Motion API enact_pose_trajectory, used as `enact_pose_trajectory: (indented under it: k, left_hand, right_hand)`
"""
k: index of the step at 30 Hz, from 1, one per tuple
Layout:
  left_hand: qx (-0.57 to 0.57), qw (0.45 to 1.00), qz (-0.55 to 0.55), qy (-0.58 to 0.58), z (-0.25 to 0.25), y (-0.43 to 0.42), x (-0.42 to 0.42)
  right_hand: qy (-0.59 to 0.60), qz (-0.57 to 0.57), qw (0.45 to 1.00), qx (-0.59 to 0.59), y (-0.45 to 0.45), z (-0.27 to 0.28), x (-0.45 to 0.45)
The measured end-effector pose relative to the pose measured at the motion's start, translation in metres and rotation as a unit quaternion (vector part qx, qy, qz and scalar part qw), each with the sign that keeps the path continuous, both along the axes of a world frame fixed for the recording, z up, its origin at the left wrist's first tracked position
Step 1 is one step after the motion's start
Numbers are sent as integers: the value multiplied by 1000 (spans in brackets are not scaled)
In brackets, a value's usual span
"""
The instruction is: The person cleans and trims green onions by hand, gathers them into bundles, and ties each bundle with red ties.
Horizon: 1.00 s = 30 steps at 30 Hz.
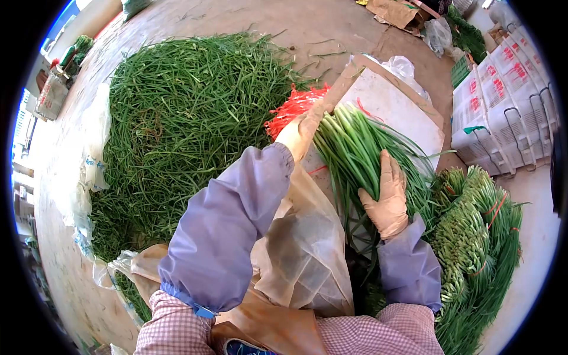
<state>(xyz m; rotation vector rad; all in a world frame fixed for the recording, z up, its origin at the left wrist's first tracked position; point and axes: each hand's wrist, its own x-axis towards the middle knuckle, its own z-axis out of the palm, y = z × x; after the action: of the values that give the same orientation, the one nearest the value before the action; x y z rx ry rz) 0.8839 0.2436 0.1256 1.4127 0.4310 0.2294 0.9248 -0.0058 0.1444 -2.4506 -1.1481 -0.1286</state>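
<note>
A bunch of garlic chives, long and green with pale stem ends, lies on a white board with a brown raised edge. My gloved right hand lies on its leaves, thumb apart from stretched fingers. My left hand, also gloved, reaches beside the pale ends at the board's brown edge, its fingers extended and partly hidden. Just beyond it is a heap of red ties. One red strip shows beside the bunch. Translucent sheeting hangs between my arms.
A large pile of loose green leaves covers the floor at left, beside clear plastic bags. Stacked tied bunches sit at right. White plastic crates stand behind them. Cardboard lies at the back.
</note>
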Motion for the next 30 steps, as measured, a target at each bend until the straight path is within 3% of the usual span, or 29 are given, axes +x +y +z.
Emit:
enact_pose_trajectory:
  k: [2, 7, 10, 11, 15, 18, 19, 21, 24, 25, 27, 28, 29, 30]
  left_hand:
    - [69, 998, 1, 8, 15, -7, -8]
    - [-105, 991, -2, -78, -22, 4, 7]
    - [-40, 997, 57, -44, -2, 2, -12]
    - [75, 994, 81, 1, 14, 3, -25]
    - [42, 984, 170, -10, 15, 12, -50]
    - [124, 980, -14, 155, 29, 6, -60]
    - [200, 970, -71, 119, 28, 2, -59]
    - [236, 959, -130, 87, 25, -1, -53]
    - [265, 947, -155, 96, 24, 3, -36]
    - [264, 946, -167, 91, 23, 7, -32]
    - [278, 936, -190, 99, 27, 10, -28]
    - [271, 937, -200, 96, 26, 11, -26]
    - [264, 937, -209, 92, 24, 14, -24]
    - [258, 937, -217, 89, 22, 16, -24]
  right_hand:
    - [54, 7, 998, 42, -3, -2, 1]
    - [-23, 4, 1000, -20, 15, -13, -10]
    - [-33, -53, 993, -103, 28, 3, -24]
    - [-27, -71, 988, -134, 28, 7, -28]
    - [-24, -93, 986, -135, 28, -16, -19]
    - [-2, -75, 988, -138, 23, -8, -4]
    - [6, -67, 989, -133, 21, 1, -7]
    - [21, -46, 991, -122, 19, 23, -12]
    - [-146, 44, 985, 76, 20, 41, -23]
    - [-124, 79, 976, 162, 29, 46, -33]
    - [-17, 237, 949, 206, 45, 21, -35]
    - [51, 203, 976, 59, 56, 22, -48]
    - [-58, 206, 976, 48, 72, -4, -46]
    - [-107, 177, 976, -61, 85, -23, -43]
